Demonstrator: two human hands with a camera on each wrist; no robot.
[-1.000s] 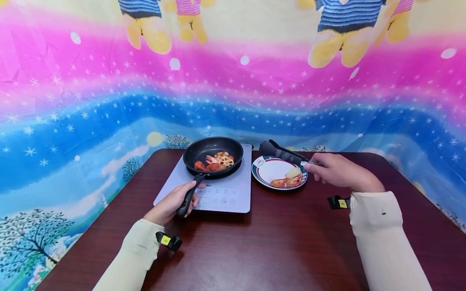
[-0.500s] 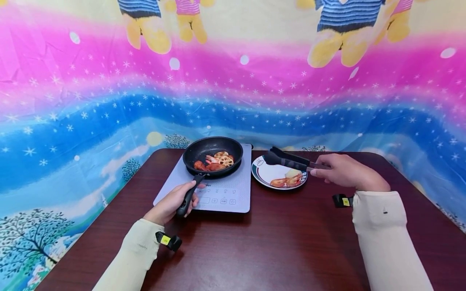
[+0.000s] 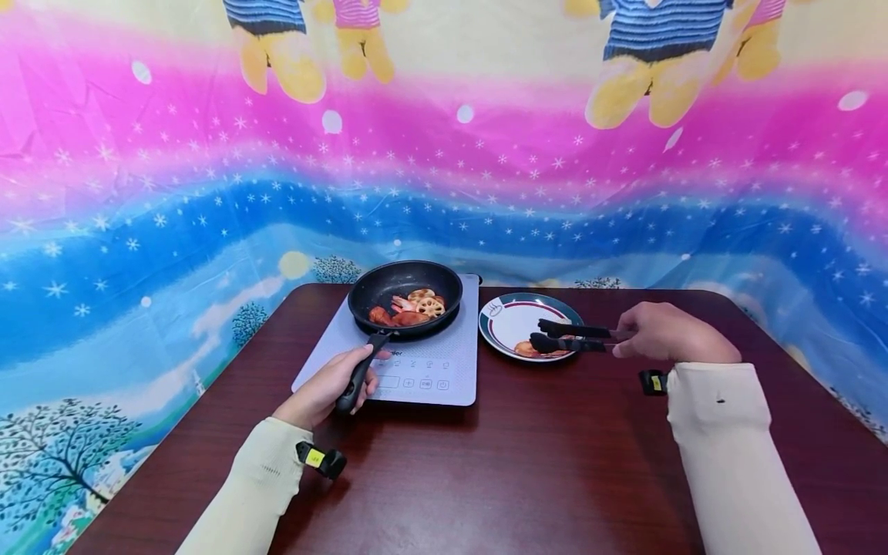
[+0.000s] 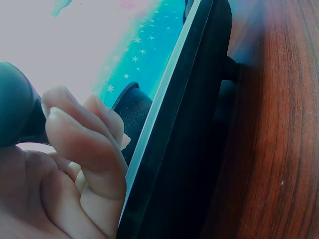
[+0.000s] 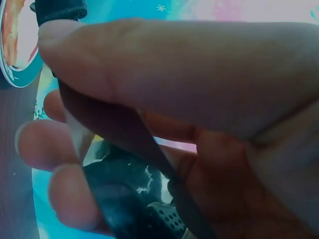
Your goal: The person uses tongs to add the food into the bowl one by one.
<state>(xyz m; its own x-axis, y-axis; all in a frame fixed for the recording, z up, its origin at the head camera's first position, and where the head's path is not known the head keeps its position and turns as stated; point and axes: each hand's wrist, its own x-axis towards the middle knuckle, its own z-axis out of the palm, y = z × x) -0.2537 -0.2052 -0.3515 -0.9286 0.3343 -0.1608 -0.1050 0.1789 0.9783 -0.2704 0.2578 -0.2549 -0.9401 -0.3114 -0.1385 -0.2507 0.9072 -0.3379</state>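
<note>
My left hand (image 3: 333, 385) grips the black handle (image 3: 355, 381) of a frying pan (image 3: 375, 291). Lotus root slices (image 3: 432, 307) and reddish-brown pieces of food (image 3: 408, 317) lie in the pan. In the left wrist view, curled fingers (image 4: 84, 144) sit beside the cooktop's edge. My right hand (image 3: 659, 331) holds black-tipped tongs (image 3: 579, 331), thumb on one arm and fingers on the other, as the right wrist view shows. The tongs' tips are parted over browned food (image 3: 529, 349) on a patterned plate (image 3: 487, 337), partly hiding it.
The pan is on a white induction cooktop (image 3: 458, 378) with a touch panel, left of the plate. Both stand toward the far edge of a dark wooden table (image 3: 513, 470). A printed cloth (image 3: 444, 169) hangs close behind the table.
The tongs have swung from the plate's far side toward me, down over the food, and their tips have spread. My right hand has shifted slightly right. The left hand and pan stay put.
</note>
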